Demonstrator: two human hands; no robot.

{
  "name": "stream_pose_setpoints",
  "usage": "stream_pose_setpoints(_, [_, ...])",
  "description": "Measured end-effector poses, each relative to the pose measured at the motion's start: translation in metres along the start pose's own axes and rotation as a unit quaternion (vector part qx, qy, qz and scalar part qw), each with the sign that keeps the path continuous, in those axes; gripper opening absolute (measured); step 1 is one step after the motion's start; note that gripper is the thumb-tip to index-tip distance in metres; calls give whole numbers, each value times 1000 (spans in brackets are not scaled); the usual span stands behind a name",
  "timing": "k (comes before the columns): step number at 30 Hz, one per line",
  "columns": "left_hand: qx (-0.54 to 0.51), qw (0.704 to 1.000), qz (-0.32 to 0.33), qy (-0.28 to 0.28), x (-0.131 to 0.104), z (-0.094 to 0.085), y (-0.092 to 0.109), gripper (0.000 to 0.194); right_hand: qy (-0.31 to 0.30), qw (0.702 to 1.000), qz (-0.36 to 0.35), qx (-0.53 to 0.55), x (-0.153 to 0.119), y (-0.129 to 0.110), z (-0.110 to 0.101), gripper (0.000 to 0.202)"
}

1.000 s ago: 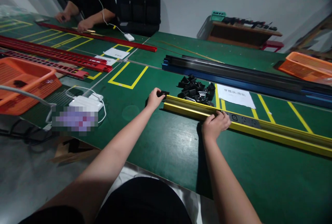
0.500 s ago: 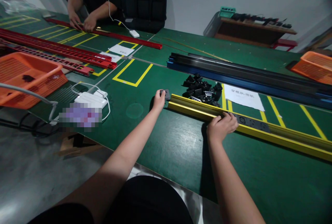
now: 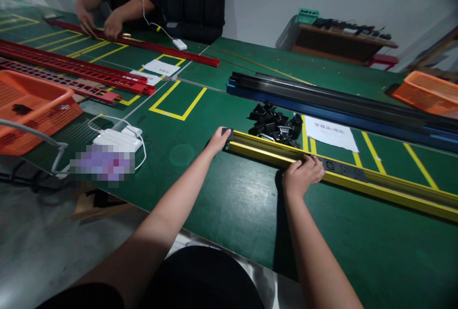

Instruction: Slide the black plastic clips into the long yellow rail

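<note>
A long yellow metal rail (image 3: 261,151) lies across the green table in front of me, its channel facing up. At its left end my left hand (image 3: 218,142) pinches a small black module (image 3: 227,133), which meets the rail's opening. My right hand (image 3: 303,173) is wrapped over the rail farther along, fingers on the far edge. Just right of those fingers, black socket modules (image 3: 343,169) sit inside the channel. A heap of black plastic parts (image 3: 274,123) lies right behind the rail.
Behind the heap lie dark blue and black rails (image 3: 304,97). A paper label (image 3: 331,133) lies in between. Orange baskets stand left (image 3: 36,108) and right (image 3: 429,92). A white power adapter (image 3: 118,141) is at the near left. Across the table, a co-worker's hands (image 3: 112,25) handle a red rail (image 3: 171,52).
My left hand has brought the black module rightward against the rail's left end; a gap showed there before. My right hand keeps its place on the rail. The view has shifted slightly.
</note>
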State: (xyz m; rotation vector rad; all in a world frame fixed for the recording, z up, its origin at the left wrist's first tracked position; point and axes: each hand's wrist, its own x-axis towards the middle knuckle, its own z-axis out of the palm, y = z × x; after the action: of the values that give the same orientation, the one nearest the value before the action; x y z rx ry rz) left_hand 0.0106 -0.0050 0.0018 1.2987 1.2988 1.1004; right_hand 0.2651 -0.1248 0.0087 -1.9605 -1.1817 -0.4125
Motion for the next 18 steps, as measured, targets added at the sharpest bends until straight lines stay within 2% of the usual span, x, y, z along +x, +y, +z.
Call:
stream_pose_setpoints(5, [4,1000,11,-18,4,-3,0,26,-5,1000,4,-3,0,0,0,33])
stream_pose_setpoints(10, [-23,998,-11,-55,4,-8,2,25,-25,999,17,-10,1,-2,-2,37])
stream_pose_setpoints(13, [-27,996,-19,-77,2,-11,4,25,-40,999,23,-18,1,-3,-1,42])
stream_pose_setpoints(18, [-24,996,-24,-82,1,-11,5,24,-63,997,26,-34,1,-1,2,55])
